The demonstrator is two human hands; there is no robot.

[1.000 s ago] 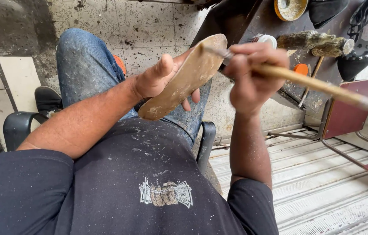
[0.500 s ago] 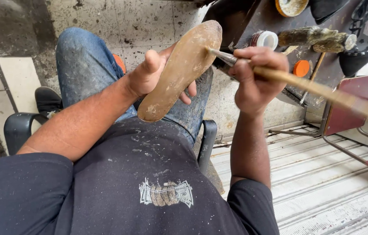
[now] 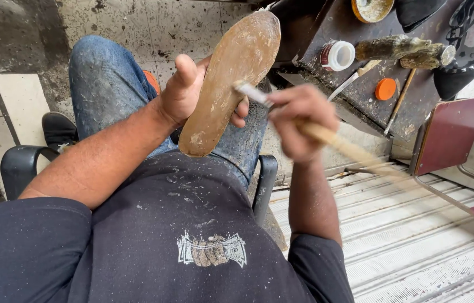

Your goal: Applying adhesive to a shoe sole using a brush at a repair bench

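Note:
My left hand (image 3: 187, 92) grips a tan shoe sole (image 3: 231, 78), held upright over my lap with its wide end up. My right hand (image 3: 297, 120) is shut on a long wooden-handled brush (image 3: 349, 148); its pale bristle tip (image 3: 246, 90) touches the sole's right edge near the middle. The hand and handle are blurred. My jeans-clad knees lie beneath both hands.
A dark worktable (image 3: 360, 84) stands ahead right with a white-lidded jar (image 3: 338, 55), an orange lid (image 3: 385, 88), a yellow glue pot (image 3: 373, 8), a matted brush (image 3: 405, 50) and a black shoe (image 3: 467, 50). A red metal chair (image 3: 450, 140) stands right. Black chair armrests (image 3: 21, 165) flank me.
The sole has tilted more upright and risen. My right hand with the brush has dropped from the sole's top edge down to its middle right side.

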